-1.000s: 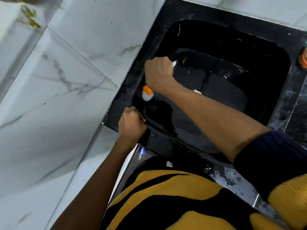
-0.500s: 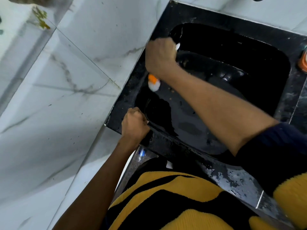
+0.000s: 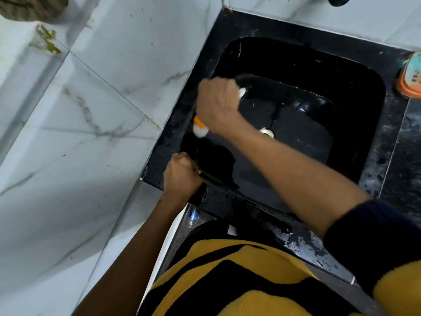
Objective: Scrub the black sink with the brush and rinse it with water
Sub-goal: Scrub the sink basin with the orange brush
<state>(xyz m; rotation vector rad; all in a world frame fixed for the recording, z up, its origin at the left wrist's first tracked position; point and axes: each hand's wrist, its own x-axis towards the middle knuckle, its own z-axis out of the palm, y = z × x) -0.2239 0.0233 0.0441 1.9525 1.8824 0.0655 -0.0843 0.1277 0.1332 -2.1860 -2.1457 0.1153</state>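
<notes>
The black sink (image 3: 268, 26) is set in a white marble counter, its wet basin showing a metal drain (image 3: 267, 132) near the middle. My right hand (image 3: 218, 106) grips a brush (image 3: 200, 128) with an orange head and white bristles; the bristles press against the basin's left inner wall, and the white handle end pokes out past my fingers. My left hand (image 3: 181, 174) is curled over the sink's near-left rim, gripping the edge.
White marble wall tiles (image 3: 79, 133) fill the left. An orange-and-teal object (image 3: 410, 76) sits on the sink's right rim. A dark fixture (image 3: 339, 0) shows at the top edge. A plastic bottle (image 3: 193, 216) stands below the counter edge.
My right hand with the brush slid back toward me along the left wall, after moving away half a second earlier. My left hand kept its hold on the rim.
</notes>
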